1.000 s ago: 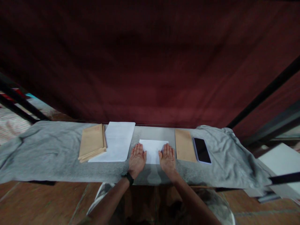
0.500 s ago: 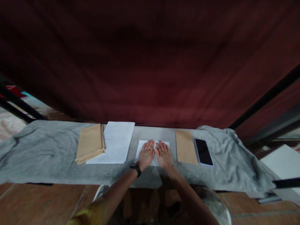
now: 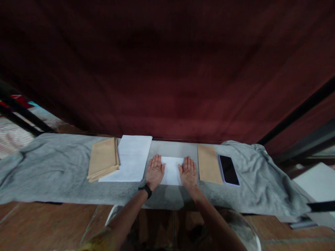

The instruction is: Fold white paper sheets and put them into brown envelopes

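A small white sheet of paper (image 3: 171, 170), which looks folded, lies flat in front of me on the grey cloth. My left hand (image 3: 155, 171) rests palm down over its left edge, fingers stretched out. Over the right edge lies my right hand (image 3: 188, 173), also flat with the fingers extended. Both hands hide the paper's side edges. A single brown envelope (image 3: 209, 164) is just right of my right hand. To the left of my left hand is a larger white paper stack or sheet (image 3: 133, 158), partly under a pile of brown envelopes (image 3: 103, 157).
A phone (image 3: 229, 170) with a dark screen lies right of the single envelope. Grey cloth (image 3: 62, 167) covers the narrow bench, bunched at the right end. A dark red curtain (image 3: 178, 87) hangs behind it, with black bars (image 3: 298, 109) at the sides.
My hands have slid apart from the middle of the small paper to its left and right edges, uncovering its centre. The view has shifted slightly.
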